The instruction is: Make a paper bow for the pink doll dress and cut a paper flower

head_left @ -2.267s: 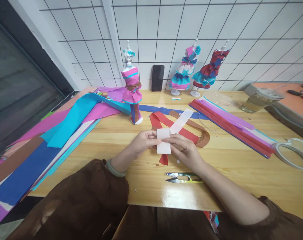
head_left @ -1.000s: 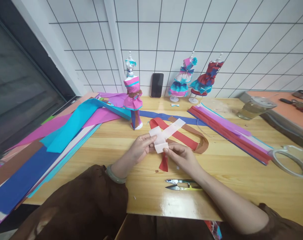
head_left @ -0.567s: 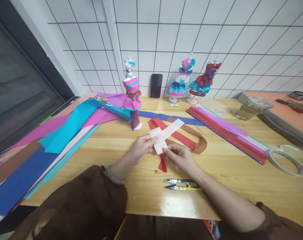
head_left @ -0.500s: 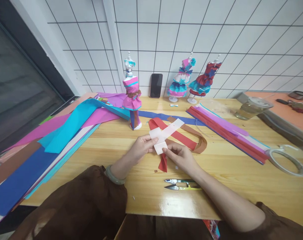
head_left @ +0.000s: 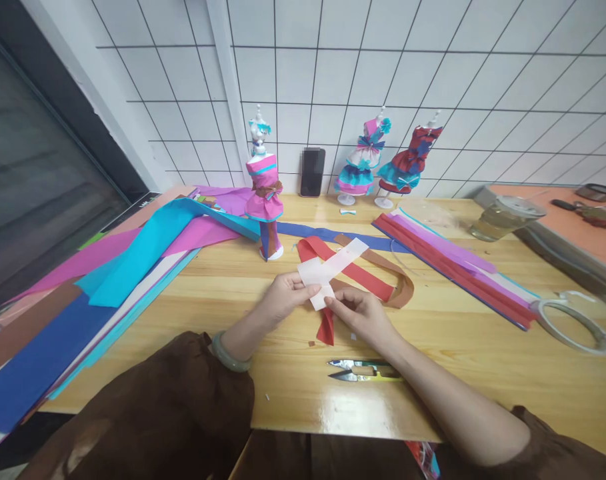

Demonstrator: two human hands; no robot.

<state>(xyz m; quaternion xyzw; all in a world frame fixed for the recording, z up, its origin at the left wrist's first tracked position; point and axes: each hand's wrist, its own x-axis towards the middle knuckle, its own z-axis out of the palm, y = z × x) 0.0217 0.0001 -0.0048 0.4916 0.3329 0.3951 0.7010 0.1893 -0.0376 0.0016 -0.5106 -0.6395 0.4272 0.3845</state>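
Note:
Between both hands, above the table, is a white crepe paper strip [head_left: 347, 259], folded over near its lower end. My left hand [head_left: 289, 293] pinches the folded part from the left, thumb on top. With thumb and fingertips my right hand [head_left: 360, 310] grips the lower right corner of the fold. Behind and below the strip lie a red paper strip [head_left: 365, 278] and a brown strip [head_left: 405, 283]. A pair of thread snips [head_left: 357, 371] rests on the table below my right hand, its handle end partly hidden by my forearm.
A mannequin in a pink paper dress [head_left: 265, 190] stands ahead; two more dressed mannequins [head_left: 363, 163] are near the wall beside a phone [head_left: 313, 172]. Coloured paper strips [head_left: 143, 247] cover the left. Right are folded strips [head_left: 457, 267], a tape roll [head_left: 575, 327] and a cup [head_left: 507, 217].
My left thumb has slid slightly right and down along the folded white strip. My right hand keeps its pinch in nearly the same place.

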